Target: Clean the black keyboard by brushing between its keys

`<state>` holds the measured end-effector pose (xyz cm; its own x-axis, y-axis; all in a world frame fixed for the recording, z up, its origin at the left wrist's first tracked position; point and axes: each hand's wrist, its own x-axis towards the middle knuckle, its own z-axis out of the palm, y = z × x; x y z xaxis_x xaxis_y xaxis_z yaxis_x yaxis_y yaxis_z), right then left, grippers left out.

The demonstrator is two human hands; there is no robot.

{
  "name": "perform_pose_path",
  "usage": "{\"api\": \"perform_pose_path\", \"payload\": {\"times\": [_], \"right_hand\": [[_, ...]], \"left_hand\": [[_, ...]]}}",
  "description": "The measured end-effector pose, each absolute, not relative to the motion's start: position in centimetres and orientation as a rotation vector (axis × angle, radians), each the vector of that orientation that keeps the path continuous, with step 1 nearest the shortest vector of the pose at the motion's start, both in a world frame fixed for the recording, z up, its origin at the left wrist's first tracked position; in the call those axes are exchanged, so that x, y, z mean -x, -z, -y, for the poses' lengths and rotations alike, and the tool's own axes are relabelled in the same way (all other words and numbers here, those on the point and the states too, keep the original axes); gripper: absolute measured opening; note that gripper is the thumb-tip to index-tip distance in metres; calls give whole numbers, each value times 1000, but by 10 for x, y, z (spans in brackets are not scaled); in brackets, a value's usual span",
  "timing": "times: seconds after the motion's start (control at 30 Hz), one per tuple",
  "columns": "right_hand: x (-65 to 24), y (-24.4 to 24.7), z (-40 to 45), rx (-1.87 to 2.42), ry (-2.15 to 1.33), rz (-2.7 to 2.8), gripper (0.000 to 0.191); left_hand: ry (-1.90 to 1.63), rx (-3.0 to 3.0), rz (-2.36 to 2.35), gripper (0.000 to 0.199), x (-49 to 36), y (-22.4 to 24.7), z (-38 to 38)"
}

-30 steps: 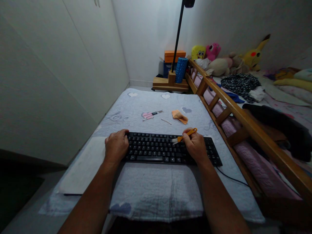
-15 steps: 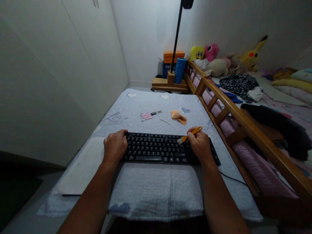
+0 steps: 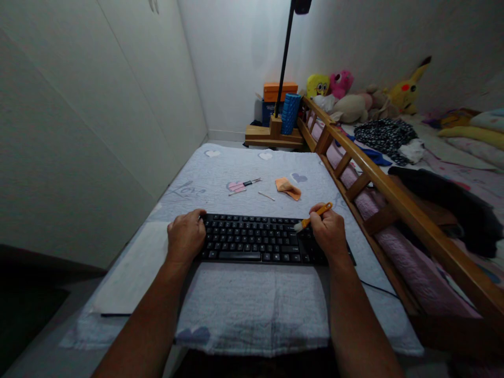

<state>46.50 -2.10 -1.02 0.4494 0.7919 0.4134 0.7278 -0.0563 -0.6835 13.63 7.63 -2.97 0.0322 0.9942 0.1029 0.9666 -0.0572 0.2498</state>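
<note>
A black keyboard (image 3: pixel 248 236) lies across the cloth-covered table. My left hand (image 3: pixel 186 234) grips its left end, fingers closed round the edge. Pinched in my right hand (image 3: pixel 329 231) is a small yellow-handled brush (image 3: pixel 317 213), its pale bristles down on the keys toward the right side. The right hand and wrist cover part of the keyboard's right end. Beyond the keyboard lie an orange cloth (image 3: pixel 289 188), a cotton swab (image 3: pixel 266 196), a second swab (image 3: pixel 237 192) and a slim tool with a black middle (image 3: pixel 248 183).
A white flat sheet or pad (image 3: pixel 134 273) lies left of the keyboard. The keyboard's cable (image 3: pixel 380 287) runs off to the right. A wooden bed rail (image 3: pixel 378 181) borders the table's right side. At the far end stands a black pole on a wooden base (image 3: pixel 271 137).
My right hand has shifted slightly to the right with the brush, and the bristles have moved right along the keys. My left hand stays on the keyboard's left end.
</note>
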Motion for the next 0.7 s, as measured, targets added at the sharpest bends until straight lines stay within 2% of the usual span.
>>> {"api": "perform_pose_path", "payload": {"times": [0.13, 0.43, 0.7], "right_hand": [[-474, 9, 23, 1819, 12, 1236, 19], [-489, -10, 39, 1624, -482, 1233, 30], [-480, 5, 47, 1647, -464, 1295, 28]], "left_hand": [[-382, -2170, -2070, 45, -136, 31, -77], [-413, -2183, -2064, 44, -135, 34, -77], [-370, -2181, -2087, 44, -135, 33, -77]]}}
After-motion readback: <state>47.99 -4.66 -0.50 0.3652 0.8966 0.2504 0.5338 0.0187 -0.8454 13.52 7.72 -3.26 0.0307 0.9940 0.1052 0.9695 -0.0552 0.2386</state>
